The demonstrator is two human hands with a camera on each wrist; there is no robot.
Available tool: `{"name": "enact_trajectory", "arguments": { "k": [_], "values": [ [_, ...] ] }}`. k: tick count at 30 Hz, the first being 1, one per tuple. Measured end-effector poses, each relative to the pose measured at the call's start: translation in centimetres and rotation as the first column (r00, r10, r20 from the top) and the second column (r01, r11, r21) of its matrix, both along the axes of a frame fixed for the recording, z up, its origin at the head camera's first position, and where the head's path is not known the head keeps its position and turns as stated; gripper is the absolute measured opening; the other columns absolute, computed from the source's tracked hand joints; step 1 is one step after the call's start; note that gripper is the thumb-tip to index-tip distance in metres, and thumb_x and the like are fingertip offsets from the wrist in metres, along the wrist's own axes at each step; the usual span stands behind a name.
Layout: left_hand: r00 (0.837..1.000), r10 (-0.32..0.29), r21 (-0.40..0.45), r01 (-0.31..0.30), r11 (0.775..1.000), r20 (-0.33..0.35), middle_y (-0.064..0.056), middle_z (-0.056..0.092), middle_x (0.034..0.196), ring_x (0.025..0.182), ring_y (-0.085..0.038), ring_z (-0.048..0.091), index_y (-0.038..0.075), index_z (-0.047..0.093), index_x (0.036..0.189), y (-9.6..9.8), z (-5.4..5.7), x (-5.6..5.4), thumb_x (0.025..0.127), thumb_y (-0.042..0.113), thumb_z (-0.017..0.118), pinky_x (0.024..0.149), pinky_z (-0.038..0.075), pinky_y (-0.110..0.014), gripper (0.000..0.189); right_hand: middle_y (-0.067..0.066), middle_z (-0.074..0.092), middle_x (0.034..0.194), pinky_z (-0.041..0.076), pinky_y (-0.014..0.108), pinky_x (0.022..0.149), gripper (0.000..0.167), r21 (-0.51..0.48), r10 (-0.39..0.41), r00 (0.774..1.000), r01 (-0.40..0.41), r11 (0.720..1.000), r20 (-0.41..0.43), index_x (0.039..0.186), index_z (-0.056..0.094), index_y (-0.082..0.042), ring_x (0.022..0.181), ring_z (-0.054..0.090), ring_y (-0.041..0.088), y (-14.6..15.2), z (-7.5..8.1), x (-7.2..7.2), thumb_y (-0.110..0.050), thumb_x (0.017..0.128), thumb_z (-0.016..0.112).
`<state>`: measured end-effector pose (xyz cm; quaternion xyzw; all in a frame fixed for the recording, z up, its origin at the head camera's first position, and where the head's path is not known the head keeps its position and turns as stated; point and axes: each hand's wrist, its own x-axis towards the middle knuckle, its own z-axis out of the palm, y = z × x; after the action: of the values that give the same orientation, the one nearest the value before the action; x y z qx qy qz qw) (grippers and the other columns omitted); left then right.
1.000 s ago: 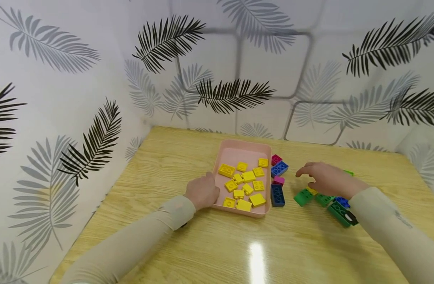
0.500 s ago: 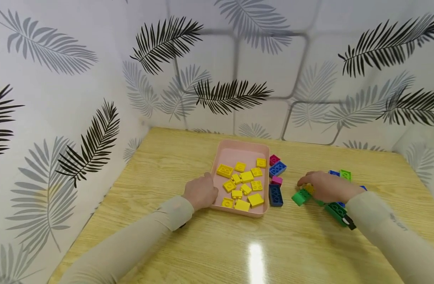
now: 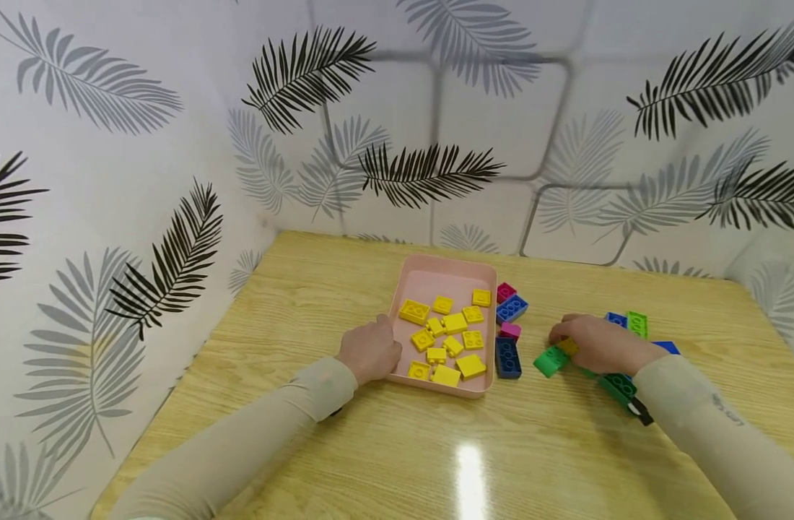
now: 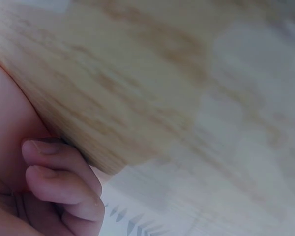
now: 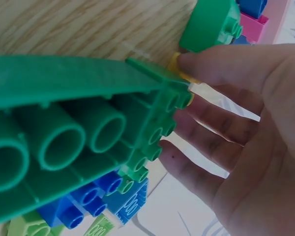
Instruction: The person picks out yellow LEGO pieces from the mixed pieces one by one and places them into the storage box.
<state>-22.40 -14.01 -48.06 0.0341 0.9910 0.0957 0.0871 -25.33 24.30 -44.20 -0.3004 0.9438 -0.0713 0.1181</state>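
My left hand grips the near left rim of a pink tray; in the left wrist view its curled fingers lie against the pink wall. Several yellow bricks lie spread inside the tray. To the tray's right, my right hand pinches a small yellow brick among loose bricks. A green brick sits right beside it. In the right wrist view the thumb presses the yellow brick, mostly hidden behind a green brick with studs.
A dark blue brick, a blue brick and two pink-red bricks stand along the tray's right side. Around my right hand lie a long dark green brick, a lime brick and blue bricks. A patterned wall rises behind the wooden table.
My right hand has come down from above the bricks and taken hold of the yellow one. The green brick beside it shifted slightly. My left hand stays on the tray.
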Motion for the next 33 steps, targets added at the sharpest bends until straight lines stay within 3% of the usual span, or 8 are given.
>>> {"name": "enact_trajectory", "arguments": {
  "k": [9,18,26,33],
  "values": [
    [1.0,0.016,0.002,-0.016,1.0,0.015,-0.005,0.058,0.071,0.055,-0.018,0.057,0.001,0.054,0.114,0.1,0.0,0.0,0.102,0.033,0.049,0.05,0.046,-0.033,0.034,0.011,0.068,0.109,0.055,0.052,0.088,0.031,0.012,-0.007,0.998,0.008,1.0,-0.06,0.116,0.071,-0.007,0.095,0.068,0.028,0.0,-0.1,-0.2,-0.01,0.086,0.077],
    [1.0,0.005,-0.025,-0.004,1.0,0.008,-0.005,0.057,0.07,0.054,-0.018,0.055,0.0,0.054,0.115,0.1,0.1,-0.1,0.103,0.032,0.047,0.048,0.045,-0.032,0.035,0.009,0.068,0.106,0.057,0.045,0.081,0.034,-0.013,-0.017,0.991,0.015,1.0,-0.136,0.12,0.069,-0.003,0.085,0.065,0.019,-1.3,1.9,-0.4,-0.014,0.087,0.074],
    [1.0,-0.006,-0.049,0.006,0.999,0.006,-0.005,0.057,0.07,0.053,-0.017,0.056,-0.001,0.054,0.116,0.0,0.2,0.0,0.102,0.032,0.047,0.047,0.046,-0.032,0.036,0.003,0.066,0.103,0.057,0.038,0.077,0.035,-0.032,-0.003,0.987,-0.002,0.999,-0.161,0.123,0.068,-0.007,0.08,0.061,0.014,-5.2,3.7,0.2,-0.02,0.09,0.073],
    [1.0,-0.008,-0.043,0.009,0.999,0.018,-0.005,0.058,0.072,0.056,-0.017,0.057,-0.002,0.052,0.126,0.0,0.2,0.0,0.103,0.032,0.047,0.049,0.047,-0.032,0.042,0.008,0.068,0.118,0.057,0.041,0.083,0.039,-0.038,0.08,0.977,-0.089,0.995,-0.196,0.127,0.068,-0.009,0.091,0.064,0.019,-9.3,4.2,-0.3,-0.023,0.091,0.073]
  ]
}}
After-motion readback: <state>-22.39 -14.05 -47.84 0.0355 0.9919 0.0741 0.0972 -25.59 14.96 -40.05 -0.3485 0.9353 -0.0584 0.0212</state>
